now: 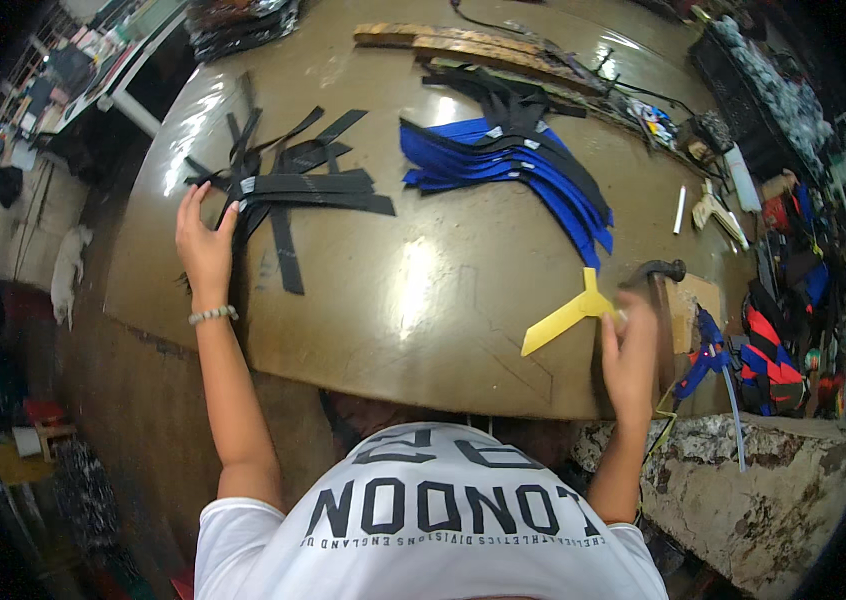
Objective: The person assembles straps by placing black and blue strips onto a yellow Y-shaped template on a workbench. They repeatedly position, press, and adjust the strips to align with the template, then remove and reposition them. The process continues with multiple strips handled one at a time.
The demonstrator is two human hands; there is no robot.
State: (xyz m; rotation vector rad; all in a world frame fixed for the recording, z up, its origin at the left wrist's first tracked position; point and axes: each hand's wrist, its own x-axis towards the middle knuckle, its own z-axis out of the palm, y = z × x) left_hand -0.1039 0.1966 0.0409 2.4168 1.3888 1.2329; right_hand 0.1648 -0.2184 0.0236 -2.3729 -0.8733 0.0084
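Observation:
My left hand (205, 240) reaches to a loose pile of black straps (313, 190) on the left of the table. Its thumb and forefinger are apart, touching the pile's left end; the other fingers are partly hidden. Nearer the right edge, my right hand (631, 345), slightly blurred, grips a flat yellow Y-shaped piece (580, 308) by one arm, just above or on the tabletop. Beyond it lies a fanned stack of blue and black strap-like pieces (503, 155), with small white tags on several of them.
A dark metal clamp (658, 270) stands beside my right hand. A blue glue gun (708, 355) sits at the right edge, with a pale glue gun (718, 215) and white stick (680, 210) farther back. Wooden strips (483, 48) lie across the far side of the table (363, 330).

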